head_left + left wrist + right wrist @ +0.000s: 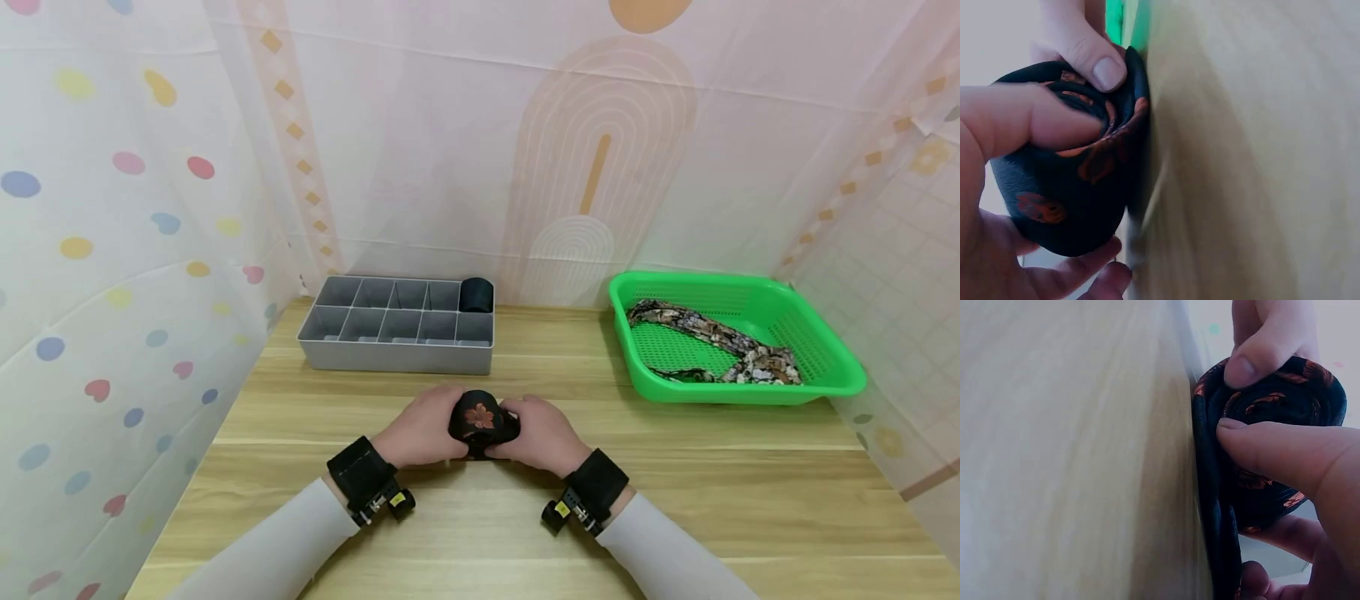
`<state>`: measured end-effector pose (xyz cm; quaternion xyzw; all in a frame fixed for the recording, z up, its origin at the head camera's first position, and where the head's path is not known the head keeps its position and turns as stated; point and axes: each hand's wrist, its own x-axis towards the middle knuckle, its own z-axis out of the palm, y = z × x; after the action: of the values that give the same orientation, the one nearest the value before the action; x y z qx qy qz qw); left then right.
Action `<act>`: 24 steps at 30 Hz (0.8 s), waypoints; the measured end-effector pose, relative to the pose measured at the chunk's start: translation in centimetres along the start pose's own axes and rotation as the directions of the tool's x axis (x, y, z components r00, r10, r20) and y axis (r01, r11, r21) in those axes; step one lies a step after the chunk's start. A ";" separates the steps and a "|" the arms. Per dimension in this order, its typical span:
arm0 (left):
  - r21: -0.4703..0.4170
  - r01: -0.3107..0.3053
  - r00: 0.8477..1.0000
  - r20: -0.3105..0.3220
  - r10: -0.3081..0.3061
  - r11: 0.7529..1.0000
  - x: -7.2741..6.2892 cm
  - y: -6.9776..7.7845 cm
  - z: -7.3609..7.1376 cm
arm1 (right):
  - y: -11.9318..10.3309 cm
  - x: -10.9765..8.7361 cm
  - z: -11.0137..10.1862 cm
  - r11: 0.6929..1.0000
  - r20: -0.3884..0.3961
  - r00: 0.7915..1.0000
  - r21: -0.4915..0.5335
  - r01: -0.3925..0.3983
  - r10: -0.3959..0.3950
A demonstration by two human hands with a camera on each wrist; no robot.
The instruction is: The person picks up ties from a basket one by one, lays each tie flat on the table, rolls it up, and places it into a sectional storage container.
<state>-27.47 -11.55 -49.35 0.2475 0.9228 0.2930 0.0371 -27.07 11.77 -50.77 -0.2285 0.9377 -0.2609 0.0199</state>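
A black necktie with orange flowers (477, 414), mostly wound into a roll, sits on the table at the middle of the head view. My left hand (426, 427) grips the roll from the left, and my right hand (542, 437) holds it from the right. In the left wrist view, thumbs press at the spiral end of the necktie (1079, 181). The right wrist view shows a flat layer of the necktie (1213, 481) lying along the tabletop, outside the coil. Some fingertips are hidden behind the roll.
A grey divided box (397, 358) stands behind my hands, with a dark rolled necktie (476, 296) in its back right compartment. At right is a green basket (750, 393) holding a patterned necktie (705, 331). Printed curtains (420, 150) enclose the wooden table (465, 533).
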 end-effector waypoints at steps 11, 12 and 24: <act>0.090 -0.009 0.998 -0.056 0.014 0.996 0.0 0.4 0.6 | -1.3 -0.3 -0.9 0.992 -0.033 0.997 0.111 0.066 -0.063; 0.088 -0.008 0.998 -0.055 0.013 0.996 0.0 0.5 0.5 | -1.3 -0.3 -1.0 0.992 -0.047 0.997 0.108 0.072 -0.068; 0.083 -0.008 0.994 -0.104 0.017 0.996 0.0 0.6 -0.1 | -0.8 0.0 -1.1 0.997 -0.041 0.999 0.071 0.032 -0.029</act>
<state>-27.29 -11.20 -48.90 0.2388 0.9332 0.2674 -0.0237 -26.88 11.68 -49.44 -0.2365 0.9244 -0.2993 0.0054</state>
